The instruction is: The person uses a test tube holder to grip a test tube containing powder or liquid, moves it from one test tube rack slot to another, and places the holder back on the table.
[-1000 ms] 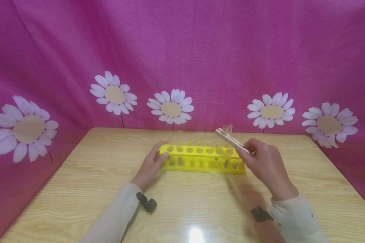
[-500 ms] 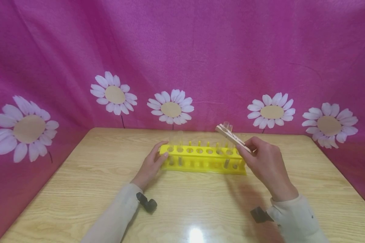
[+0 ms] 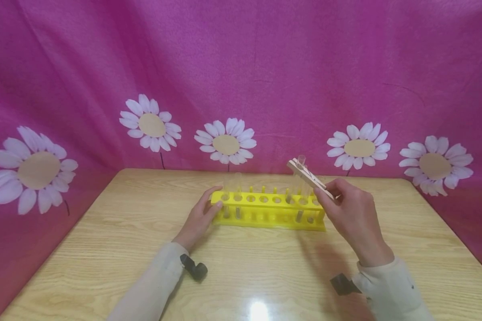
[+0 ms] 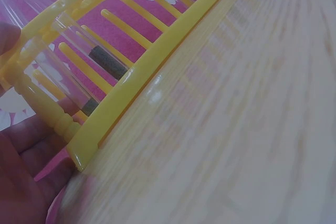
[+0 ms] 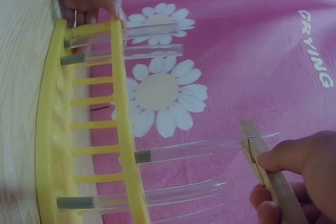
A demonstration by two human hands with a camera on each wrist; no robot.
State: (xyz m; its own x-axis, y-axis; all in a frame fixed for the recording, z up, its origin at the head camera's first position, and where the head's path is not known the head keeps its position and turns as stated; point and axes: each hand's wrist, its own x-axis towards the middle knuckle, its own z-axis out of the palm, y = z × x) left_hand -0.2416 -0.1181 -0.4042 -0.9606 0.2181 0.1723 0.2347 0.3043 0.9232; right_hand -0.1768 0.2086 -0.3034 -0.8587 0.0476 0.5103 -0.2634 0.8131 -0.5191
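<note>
My left hand [image 3: 197, 218] grips the left end of a yellow test tube rack [image 3: 261, 223], its thumb on the upper plate. My right hand [image 3: 353, 218] pinches a wooden test tube clamp [image 3: 307, 174]. That clamp bites near the mouth of a clear test tube [image 5: 194, 150], which holds dark matter at its bottom. The tube is raised, its lower end at about the level of the rack's upper plate. Two more tubes [image 5: 157, 195] stand at the rack's right end. At the left end stand another two tubes [image 4: 107, 62], also with dark contents.
The rack stands on a light wood-grain table [image 3: 225, 276]. Behind it hangs a magenta cloth [image 3: 289, 67] printed with white flowers [image 3: 226, 141]. Yellow pegs [image 4: 126, 27] rise along the rack's back.
My right hand has moved slightly up and to the right, drawing the clamped tube upward until its dark bottom has left the rack's base. My left hand and the rack stay put.
</note>
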